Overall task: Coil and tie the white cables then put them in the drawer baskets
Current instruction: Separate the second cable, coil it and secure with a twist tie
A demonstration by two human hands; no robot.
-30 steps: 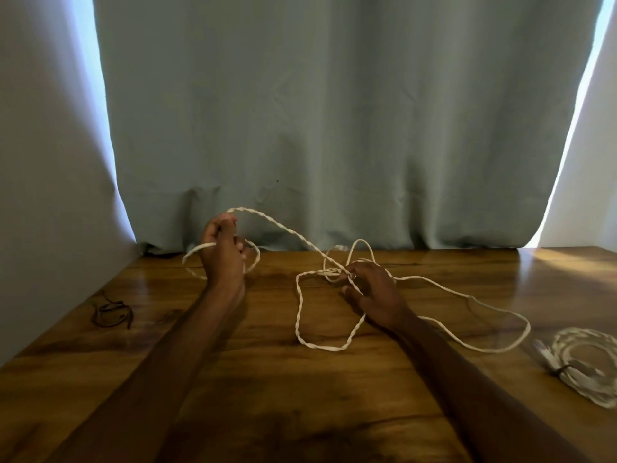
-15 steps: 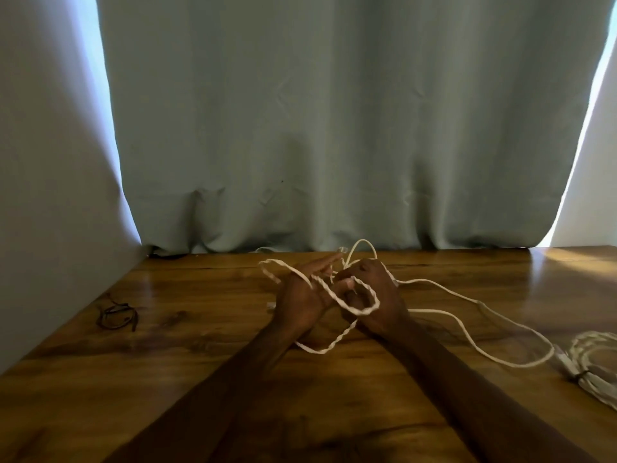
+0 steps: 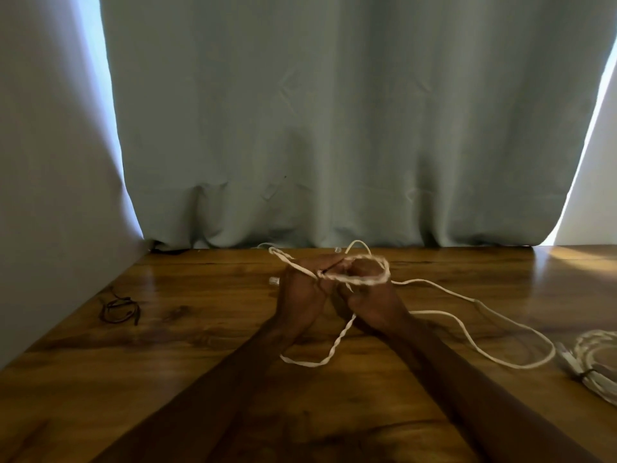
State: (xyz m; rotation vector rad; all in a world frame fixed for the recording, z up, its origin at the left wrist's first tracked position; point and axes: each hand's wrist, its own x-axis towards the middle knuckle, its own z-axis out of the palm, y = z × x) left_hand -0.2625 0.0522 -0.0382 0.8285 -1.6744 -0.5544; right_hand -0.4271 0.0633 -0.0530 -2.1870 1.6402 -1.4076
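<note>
Both hands met toward the far middle of the glossy brown wooden desk, just before the pale grey-green curtain. The right hand had its grip closed, fingers curled inside a small loop of the thin white twisted cable that ringed them. The left hand lay against it, the cable crossing its knuckles; whether its grip pinched the strand was too blurred to tell. A short bight hung toward the person, while the long slack lay out to the right in a wide bend, its axis roughly left to right, nearest the right hand. The next wrap would probably draw that slack leftward. A coiled white cable bundle at the desk's right edge lay near the bend and might snag it. A small tangle of dark ties sat well apart on the left. No drawer baskets showed.
</note>
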